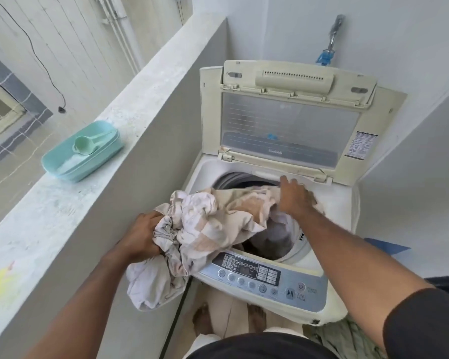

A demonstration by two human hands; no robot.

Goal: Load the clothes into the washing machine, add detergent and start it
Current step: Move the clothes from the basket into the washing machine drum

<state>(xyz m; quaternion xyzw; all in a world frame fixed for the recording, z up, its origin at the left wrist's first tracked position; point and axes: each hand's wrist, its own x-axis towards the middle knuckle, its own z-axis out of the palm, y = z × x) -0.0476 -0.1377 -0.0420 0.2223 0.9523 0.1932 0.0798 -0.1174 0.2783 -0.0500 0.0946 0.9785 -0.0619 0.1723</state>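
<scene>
Still loading: the pale cloth [218,218] lay half across the washing machine [329,200] rim.
Left hand [143,237] clutched its bunched end; right hand [294,196], fingers flat, pressed it drumward. The overhanging part could slide off outside.

The left hand [143,235] is curled tight in a grip, its forearm raised from lower left. The right arm is stretched forward, the right hand [294,196] held palm down with fingers pressed forward, thumb hidden.
</scene>
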